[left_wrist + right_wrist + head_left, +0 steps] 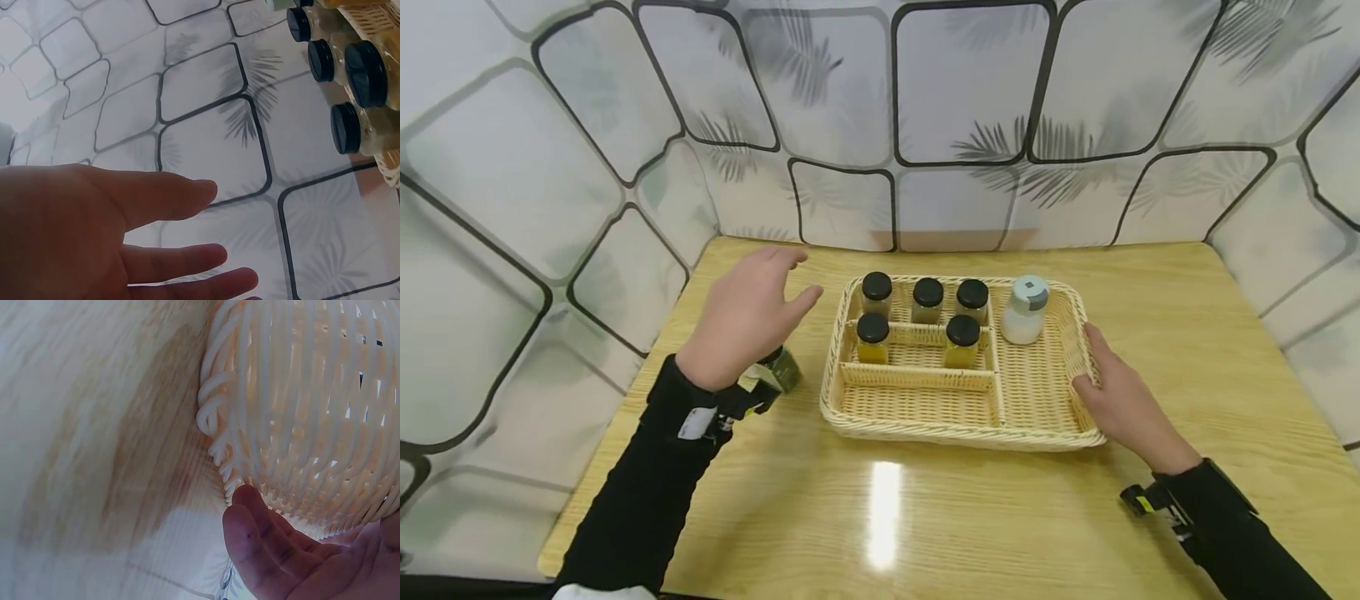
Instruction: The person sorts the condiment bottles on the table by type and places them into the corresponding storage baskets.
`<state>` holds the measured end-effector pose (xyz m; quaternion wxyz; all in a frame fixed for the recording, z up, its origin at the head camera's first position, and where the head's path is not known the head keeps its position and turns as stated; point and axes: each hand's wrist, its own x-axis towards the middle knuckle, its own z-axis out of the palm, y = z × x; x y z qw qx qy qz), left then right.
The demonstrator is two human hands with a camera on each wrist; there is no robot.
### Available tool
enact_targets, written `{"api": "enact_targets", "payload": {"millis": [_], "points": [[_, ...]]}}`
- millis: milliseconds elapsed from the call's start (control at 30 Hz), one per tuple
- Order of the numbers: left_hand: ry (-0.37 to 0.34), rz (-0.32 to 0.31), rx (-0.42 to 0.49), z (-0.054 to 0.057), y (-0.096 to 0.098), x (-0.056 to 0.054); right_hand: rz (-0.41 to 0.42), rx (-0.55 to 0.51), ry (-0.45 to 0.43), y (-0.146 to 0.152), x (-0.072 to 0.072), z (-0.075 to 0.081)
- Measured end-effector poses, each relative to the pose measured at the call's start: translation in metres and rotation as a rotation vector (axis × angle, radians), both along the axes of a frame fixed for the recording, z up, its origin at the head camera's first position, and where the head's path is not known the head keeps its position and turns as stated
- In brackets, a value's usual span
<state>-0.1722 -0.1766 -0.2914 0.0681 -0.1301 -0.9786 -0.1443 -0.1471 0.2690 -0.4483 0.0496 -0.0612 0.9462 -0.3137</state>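
My left hand is raised left of the wicker basket, fingers spread and holding nothing. Behind its wrist, a jar of green contents on the table is partly hidden. The right hand grips the basket's right side, thumb over the rim; in the right wrist view its fingers lie against the woven outside. Jars with black lids stand in the basket: three in the back left compartment, such as the corner jar, and two yellow-filled ones in the middle. A white bottle with a grey-blue lid occupies the right compartment.
The wooden table carries the basket near its middle. Patterned cloth rises behind the table and along both sides. The basket's front left compartment shows its bare woven floor.
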Motion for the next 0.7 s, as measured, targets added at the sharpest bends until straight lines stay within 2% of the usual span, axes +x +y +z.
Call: {"api": "enact_targets", "payload": {"millis": [167, 433, 700], "points": [[-0.005, 0.034, 0.025, -0.011, -0.020, 0.003, -0.011, -0.008, -0.001, 0.004, 0.004, 0.001], [-0.010, 0.087, 0.029, -0.029, -0.057, 0.013, -0.005, -0.012, 0.019, 0.003, 0.004, 0.000], [-0.021, 0.124, 0.032, -0.045, -0.078, 0.014, 0.001, -0.006, 0.023, -0.001, 0.002, 0.001]]}}
